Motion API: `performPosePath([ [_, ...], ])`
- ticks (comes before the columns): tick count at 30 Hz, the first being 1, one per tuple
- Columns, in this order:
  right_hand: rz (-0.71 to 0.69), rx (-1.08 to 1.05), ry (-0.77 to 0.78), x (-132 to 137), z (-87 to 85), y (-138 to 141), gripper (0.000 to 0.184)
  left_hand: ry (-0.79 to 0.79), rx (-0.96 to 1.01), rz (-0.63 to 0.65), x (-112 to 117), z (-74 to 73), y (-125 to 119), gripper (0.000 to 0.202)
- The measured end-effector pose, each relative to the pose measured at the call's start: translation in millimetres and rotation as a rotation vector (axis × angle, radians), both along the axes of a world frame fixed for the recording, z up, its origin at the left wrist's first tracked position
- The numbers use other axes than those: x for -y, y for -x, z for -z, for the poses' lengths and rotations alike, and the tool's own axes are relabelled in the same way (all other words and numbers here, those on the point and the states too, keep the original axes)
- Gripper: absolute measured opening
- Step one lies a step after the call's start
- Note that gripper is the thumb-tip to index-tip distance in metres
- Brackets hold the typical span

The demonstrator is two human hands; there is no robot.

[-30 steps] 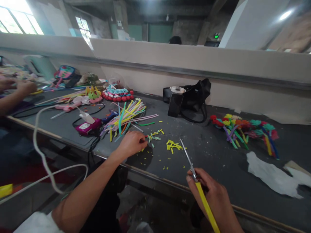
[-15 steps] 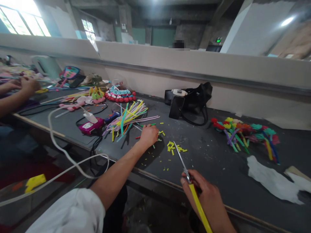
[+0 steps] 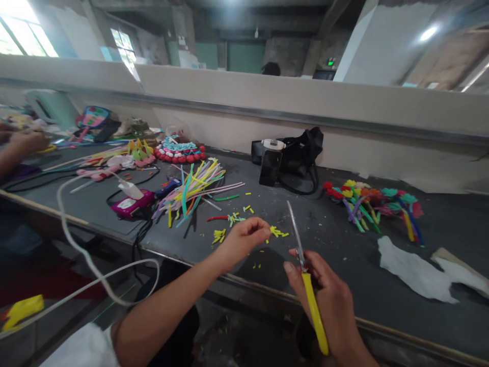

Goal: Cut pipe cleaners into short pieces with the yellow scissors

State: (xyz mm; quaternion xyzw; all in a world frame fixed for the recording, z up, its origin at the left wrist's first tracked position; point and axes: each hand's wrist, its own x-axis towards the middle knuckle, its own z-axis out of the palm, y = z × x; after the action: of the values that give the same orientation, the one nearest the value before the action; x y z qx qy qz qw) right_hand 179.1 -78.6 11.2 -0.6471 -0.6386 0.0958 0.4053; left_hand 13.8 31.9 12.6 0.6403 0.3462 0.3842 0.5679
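My left hand [image 3: 250,237] is over the table with its fingers pressed together at a small heap of cut yellow pipe-cleaner pieces [image 3: 280,233]. Its fingertips touch the heap's left side; what lies between them is hidden. In my right hand [image 3: 328,285] is a pair of scissors [image 3: 313,311] with yellow handles, its narrow metal blades pointing up and away from me. To the left of my left hand lies another group of short yellow pieces [image 3: 219,235]. Beyond it are pale green cut bits [image 3: 235,219] and a red stem [image 3: 217,218].
A bundle of colourful pipe cleaners [image 3: 194,186] lies left of centre, beside a magenta device [image 3: 132,205] with cables. A black bag [image 3: 301,158] and phone [image 3: 270,167] are at the back. Pipe-cleaner flowers [image 3: 367,196] and white paper [image 3: 414,272] lie right. A co-worker's hand [image 3: 28,140] shows far left.
My left hand has moved right and toward me, from the green and red stems to the yellow heap. The right hand still holds the scissors. The view has shifted slightly right.
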Motion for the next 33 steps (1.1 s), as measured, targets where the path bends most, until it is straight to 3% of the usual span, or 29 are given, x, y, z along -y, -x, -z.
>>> performPosePath([
  [4, 0.074, -0.02, -0.087, -7.9, -4.5, -0.9, 0.035, 0.168, 0.098, 0.175, 27.7, -2.4, -11.3, 0.027],
  [10, 0.044, -0.019, -0.092, -11.9, 2.0, -2.0, 0.029, 0.055, -0.031, 0.188, 31.4, 9.1, -13.7, 0.023],
  [14, -0.005, -0.044, -0.035, -10.0, 2.8, -1.9, 0.028, -0.005, -0.129, 0.227, 30.5, 7.3, -11.4, 0.018],
  [17, -0.011, -0.04, -0.033, -9.3, 2.7, -1.1, 0.028, 0.105, -0.052, 0.237, 30.5, 2.6, -10.4, 0.018],
  [21, 0.044, 0.047, -0.093, -7.9, 1.2, -0.3, 0.029, 0.356, 0.28, 0.118, 29.1, -6.2, -9.1, 0.014],
  [25, 0.072, 0.237, -0.103, -4.6, 3.5, -2.5, 0.028, 0.365, 0.481, -0.062, 25.8, -14.5, -6.8, 0.009],
  [33, 0.053, 0.431, -0.084, 1.7, 26.0, -12.2, 0.026, 0.356, 0.52, -0.16, 27.3, -18.3, -7.1, 0.008],
])
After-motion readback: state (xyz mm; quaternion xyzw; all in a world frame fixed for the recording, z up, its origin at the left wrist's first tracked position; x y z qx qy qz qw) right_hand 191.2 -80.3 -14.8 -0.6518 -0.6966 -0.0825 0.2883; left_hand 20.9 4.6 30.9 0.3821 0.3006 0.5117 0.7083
